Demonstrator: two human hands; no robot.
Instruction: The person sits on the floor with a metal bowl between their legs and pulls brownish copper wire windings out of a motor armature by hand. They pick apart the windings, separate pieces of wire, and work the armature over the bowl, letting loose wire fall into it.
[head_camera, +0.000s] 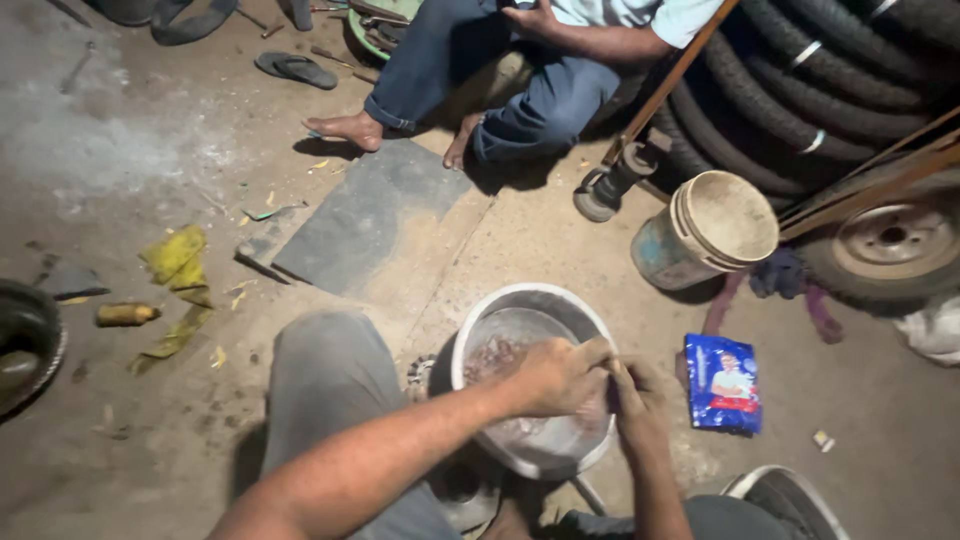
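- From the head camera I look down on a round metal bowl (500, 315) that sits on the dirt floor (150, 150) between my knees, low and just right of the middle of the view.
- The bowl stands nearly upright with its mouth facing up, tipped a little toward me. Being round, it has no long axis I can make out; its rim reads as an oval stretched top left to bottom right.
- Inside the bowl I see a wet, reddish-brown patch; I cannot tell what it is.
- My left hand (560, 375) comes in from the lower left, over the near right part of the bowl, fingers curled in. It looks closed, but I cannot tell on what.
- My right hand (635, 400) comes up from below and meets the left at the bowl's right rim. Its fingers are bent and pressed against the left hand; whatever lies between them is hidden.
- A blue printed packet (722, 385) lies flat on the floor just right of the bowl.
- A dirty white bucket (705, 235) lies tipped on its side above the packet, with its flat end facing up and toward me.
- Another person (500, 80) sits at the top of the view, barefoot, in blue trousers.
- A grey slab (365, 215) lies on the floor between that person and the bowl.
- Stacked black tyres (800, 80) and a wheel (895, 245) fill the top right.
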